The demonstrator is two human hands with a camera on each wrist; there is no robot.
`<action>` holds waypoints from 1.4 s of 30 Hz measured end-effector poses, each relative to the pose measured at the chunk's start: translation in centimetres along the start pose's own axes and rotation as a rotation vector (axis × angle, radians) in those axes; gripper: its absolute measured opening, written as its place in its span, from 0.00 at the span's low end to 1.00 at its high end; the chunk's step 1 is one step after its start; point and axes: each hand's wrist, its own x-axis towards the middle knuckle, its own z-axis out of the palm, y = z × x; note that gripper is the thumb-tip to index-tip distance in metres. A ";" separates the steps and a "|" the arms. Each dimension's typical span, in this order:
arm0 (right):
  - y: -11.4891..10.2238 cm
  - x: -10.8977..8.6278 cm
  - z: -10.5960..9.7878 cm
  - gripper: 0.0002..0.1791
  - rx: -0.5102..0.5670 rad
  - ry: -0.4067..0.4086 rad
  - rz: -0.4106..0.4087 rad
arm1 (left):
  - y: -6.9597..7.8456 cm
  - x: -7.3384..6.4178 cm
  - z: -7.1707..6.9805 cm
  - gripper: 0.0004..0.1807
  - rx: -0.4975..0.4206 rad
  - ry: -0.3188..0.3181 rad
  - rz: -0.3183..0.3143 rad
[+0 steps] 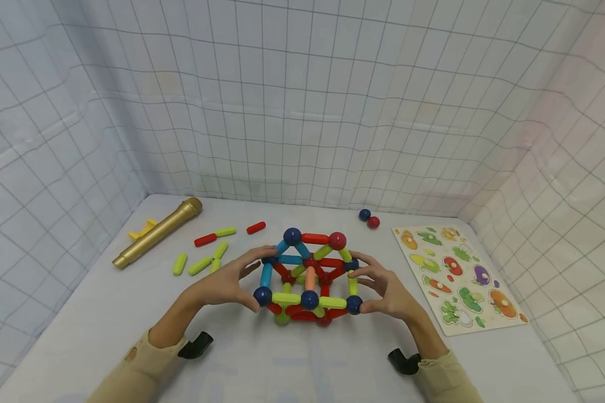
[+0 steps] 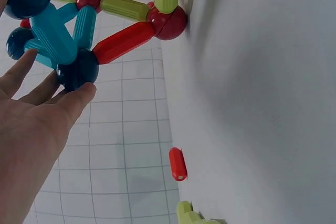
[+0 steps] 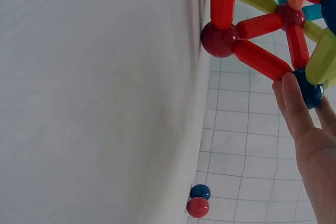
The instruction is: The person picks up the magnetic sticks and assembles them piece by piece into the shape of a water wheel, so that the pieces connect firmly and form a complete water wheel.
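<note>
A frame of magnetic rods and balls [image 1: 310,300] stands mid-table between both hands, with red, yellow-green, light blue and orange rods. My left hand [image 1: 222,285] holds its left side, thumb at the near dark blue ball [image 1: 263,296] and fingers by the farther one. In the left wrist view, fingertips press against a dark blue ball [image 2: 79,70] where blue and red rods meet. On the opposite side, my right hand [image 1: 390,291] grips between the near right ball [image 1: 354,305] and the one behind it. The right wrist view shows fingers around a blue ball [image 3: 310,88].
Loose yellow-green rods [image 1: 180,264] and red rods [image 1: 256,228] lie left of the frame, near a gold toy microphone [image 1: 161,230] and a yellow piece [image 1: 142,229]. Two loose balls [image 1: 373,223] sit behind. A vegetable picture board [image 1: 461,280] lies right. White grid-patterned cloth [image 1: 292,112] surrounds the table.
</note>
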 end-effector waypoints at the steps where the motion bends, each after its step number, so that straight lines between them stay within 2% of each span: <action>1: 0.0 0.0 0.1 0.31 -0.009 0.002 -0.005 | 0.0 -0.1 0.0 0.53 0.013 -0.002 0.004; 10: -0.4 0.0 0.1 0.29 -0.084 0.008 0.000 | -0.6 -0.7 0.2 0.53 0.061 -0.018 -0.012; 14: -0.7 -0.5 0.0 0.30 -0.156 0.013 0.029 | -0.8 -0.5 0.6 0.52 0.084 -0.016 -0.028; 19: -0.8 -0.7 0.3 0.30 -0.231 -0.001 0.054 | -1.1 -0.5 0.8 0.53 0.071 -0.003 -0.034; 23: -0.6 -0.6 0.6 0.29 -0.252 -0.012 0.066 | -1.5 -0.7 0.8 0.54 0.057 0.008 -0.040; 32: -0.8 -0.1 0.6 0.27 -0.260 -0.030 0.089 | -1.0 -0.5 0.3 0.57 0.056 -0.001 -0.082; 39: -0.9 -0.2 0.5 0.27 -0.275 -0.023 0.084 | -1.0 -0.6 0.2 0.57 0.065 -0.006 -0.038; 42: -1.1 -0.2 0.6 0.27 -0.288 -0.014 0.095 | -0.8 -0.7 -0.2 0.55 0.074 -0.019 -0.057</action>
